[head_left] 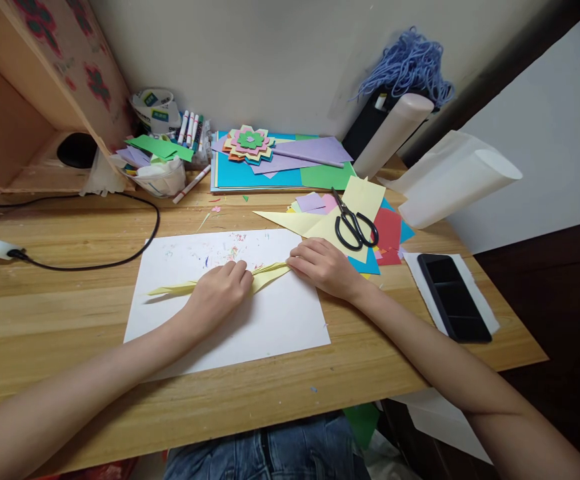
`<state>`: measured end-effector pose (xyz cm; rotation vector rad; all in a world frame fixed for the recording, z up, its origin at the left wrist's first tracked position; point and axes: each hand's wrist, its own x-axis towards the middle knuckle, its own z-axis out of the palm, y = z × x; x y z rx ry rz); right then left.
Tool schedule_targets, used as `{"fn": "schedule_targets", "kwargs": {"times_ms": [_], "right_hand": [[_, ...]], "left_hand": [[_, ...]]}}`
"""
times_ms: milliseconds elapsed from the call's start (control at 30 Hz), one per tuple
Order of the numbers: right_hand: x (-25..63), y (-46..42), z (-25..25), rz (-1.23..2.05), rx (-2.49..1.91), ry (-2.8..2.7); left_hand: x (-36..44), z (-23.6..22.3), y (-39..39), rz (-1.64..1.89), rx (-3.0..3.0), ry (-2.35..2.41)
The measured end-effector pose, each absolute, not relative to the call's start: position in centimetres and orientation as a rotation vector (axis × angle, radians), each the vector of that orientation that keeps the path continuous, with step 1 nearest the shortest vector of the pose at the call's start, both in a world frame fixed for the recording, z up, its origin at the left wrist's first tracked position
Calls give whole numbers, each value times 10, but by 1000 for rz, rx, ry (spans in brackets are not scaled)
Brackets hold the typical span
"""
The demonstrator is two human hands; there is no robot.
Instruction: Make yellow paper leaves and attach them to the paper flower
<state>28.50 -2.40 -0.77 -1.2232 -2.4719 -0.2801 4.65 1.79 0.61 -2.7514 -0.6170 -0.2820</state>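
Note:
A long strip of yellow paper [270, 276], folded or rolled along its upper edge, lies over a white sheet [270, 327] marked with coloured specks. My left hand [224, 288] is closed on the strip near its middle, and a thin pointed end sticks out to the left. At the strip's right end, my right hand [324, 267] pinches it, with the fingers curled over the edge. Just behind my right hand, black-handled scissors [354, 225] rest on pale yellow paper [365, 195] and other coloured scraps.
A layered paper flower [250, 141] sits on coloured sheets [255, 175] by the wall. To the left stand a scrap tub [163, 181] and markers [190, 130]. A phone [454, 297] and a paper roll [460, 177] are at right. A black cable [95, 267] loops at left.

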Motion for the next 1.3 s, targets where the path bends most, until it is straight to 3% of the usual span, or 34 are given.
{"fn": "schedule_targets", "kwargs": {"times_ms": [333,667,1000,1300], "right_hand": [[280,-25,-12,-241,-1169,-2337],[304,-23,-10,52,-1248,-2294],[309,-27,-9,-147,-1278,-2457],[310,-26,-5,428,-1336,-2154]], "left_hand": [[47,8,17,-299,-2707,-586],[46,8,17,-287,-2690,-577],[49,9,-7,-206,-2478,-572],[49,9,-7,-189,-2469,-559]]}}
